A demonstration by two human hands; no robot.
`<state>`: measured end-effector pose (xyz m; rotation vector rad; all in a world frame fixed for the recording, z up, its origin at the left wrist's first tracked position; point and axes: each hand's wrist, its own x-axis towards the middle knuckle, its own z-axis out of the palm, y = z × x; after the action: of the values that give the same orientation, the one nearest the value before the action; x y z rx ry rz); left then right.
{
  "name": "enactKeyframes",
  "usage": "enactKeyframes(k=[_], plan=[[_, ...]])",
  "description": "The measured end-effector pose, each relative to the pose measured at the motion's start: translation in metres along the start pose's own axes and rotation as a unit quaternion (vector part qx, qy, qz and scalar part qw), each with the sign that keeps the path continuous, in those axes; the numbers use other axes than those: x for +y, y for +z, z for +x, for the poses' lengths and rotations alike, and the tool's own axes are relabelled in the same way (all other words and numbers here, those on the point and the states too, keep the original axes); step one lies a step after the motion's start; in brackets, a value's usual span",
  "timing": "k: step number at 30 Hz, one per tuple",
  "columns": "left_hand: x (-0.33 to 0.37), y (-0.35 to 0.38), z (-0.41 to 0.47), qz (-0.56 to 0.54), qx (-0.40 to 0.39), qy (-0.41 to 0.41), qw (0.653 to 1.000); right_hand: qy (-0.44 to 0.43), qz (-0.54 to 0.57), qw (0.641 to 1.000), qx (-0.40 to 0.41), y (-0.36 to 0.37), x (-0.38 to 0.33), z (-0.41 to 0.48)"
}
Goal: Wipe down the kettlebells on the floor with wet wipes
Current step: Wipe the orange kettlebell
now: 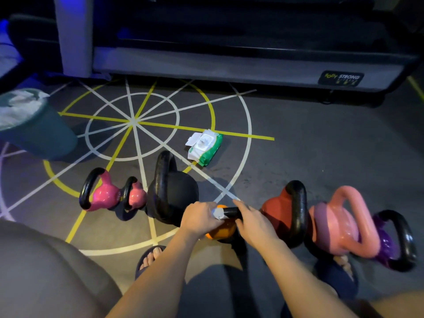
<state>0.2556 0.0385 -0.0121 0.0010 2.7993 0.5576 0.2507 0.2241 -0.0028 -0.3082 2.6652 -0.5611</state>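
Orange kettlebell (pixel 221 230) mid-row on the floor, by my feet. Left hand (pixel 202 216) clenched round a wet wipe (pixel 218 213) on its handle (pixel 231 211). Right hand (pixel 254 223) seems to grasp the handle's other end, likely to steady it. Wipes pack (pixel 205 146) lies open beyond.

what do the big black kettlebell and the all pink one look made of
Black kettlebell: likely cast iron, matte, with only dull highlights on its handle. All-pink kettlebell: probably a vinyl or rubbery coating over metal, smooth and glossy, with bright reflections on the body.
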Motion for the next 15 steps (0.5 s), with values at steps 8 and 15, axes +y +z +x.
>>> enactKeyframes(k=[8, 15], plan=[[0.013, 0.013, 0.003, -0.002, 0.053, -0.050, 0.997, -0.009, -0.056, 0.998, 0.034, 0.000, -0.011, 0.013], [0.030, 0.036, -0.017, -0.105, 0.085, -0.096, 0.986, -0.092, -0.056, 0.989, -0.099, -0.036, 0.000, 0.044]])
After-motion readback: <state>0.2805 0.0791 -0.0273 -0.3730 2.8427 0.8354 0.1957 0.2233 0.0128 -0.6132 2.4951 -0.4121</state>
